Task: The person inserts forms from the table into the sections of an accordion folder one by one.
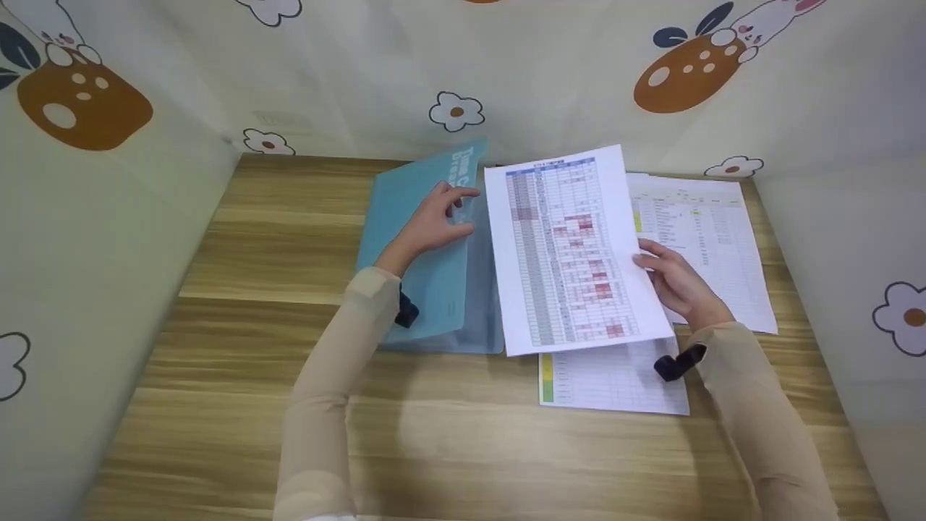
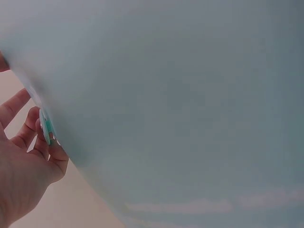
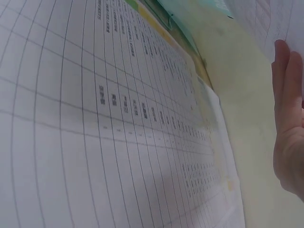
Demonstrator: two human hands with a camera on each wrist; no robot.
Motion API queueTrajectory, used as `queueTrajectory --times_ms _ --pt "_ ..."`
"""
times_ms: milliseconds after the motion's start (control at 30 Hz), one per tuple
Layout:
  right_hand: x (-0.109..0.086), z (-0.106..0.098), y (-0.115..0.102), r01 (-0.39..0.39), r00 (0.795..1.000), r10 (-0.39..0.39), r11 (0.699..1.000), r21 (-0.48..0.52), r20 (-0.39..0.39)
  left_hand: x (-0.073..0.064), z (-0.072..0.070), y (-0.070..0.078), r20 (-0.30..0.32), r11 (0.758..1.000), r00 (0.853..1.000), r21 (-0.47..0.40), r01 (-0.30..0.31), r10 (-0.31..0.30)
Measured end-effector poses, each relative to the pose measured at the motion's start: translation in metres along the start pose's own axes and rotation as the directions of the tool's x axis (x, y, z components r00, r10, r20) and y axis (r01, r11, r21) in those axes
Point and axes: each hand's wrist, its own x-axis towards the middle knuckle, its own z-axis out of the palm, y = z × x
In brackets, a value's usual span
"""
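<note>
In the head view a printed sheet (image 1: 571,253) with a red-and-grey table is raised and tilted over other papers. My right hand (image 1: 676,282) pinches it at its right edge; in the right wrist view the fingers (image 3: 283,71) lie along the paper. To the left is a light blue folder (image 1: 419,275), its cover partly lifted. My left hand (image 1: 434,224) is at the cover's free edge, thumb and index finger apart. From the left wrist view, its curled fingers (image 2: 50,152) hold that edge, while the broad cover (image 2: 180,109) fills most of the view.
A second printed sheet (image 1: 709,246) lies at the back right of the wooden table (image 1: 239,347). Another paper (image 1: 615,383) with a yellow and green strip pokes out below the raised sheet. Patterned cloth walls (image 1: 347,87) enclose the table at the back and sides.
</note>
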Motion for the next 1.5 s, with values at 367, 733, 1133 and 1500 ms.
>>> queueTrajectory --times_ms 367,733,1133,1500 --pt "0.022 0.017 0.007 -0.039 0.998 0.036 0.998 -0.052 -0.057 -0.001 0.002 0.002 -0.008 0.998 0.998 0.020 0.059 -0.059" --pt "0.037 0.031 0.013 -0.011 0.994 0.010 1.000 -0.007 -0.110 -0.001 0.001 0.003 -0.001 0.998 0.998 0.014 0.059 -0.059" --pt "0.042 0.045 0.024 0.010 0.994 -0.007 0.999 0.031 -0.105 0.000 0.001 0.004 -0.002 0.999 0.999 0.001 0.051 -0.051" --pt "0.045 0.054 0.036 -0.003 0.996 0.005 1.000 0.014 -0.093 0.000 0.001 0.004 -0.002 0.999 0.999 0.001 0.052 -0.052"
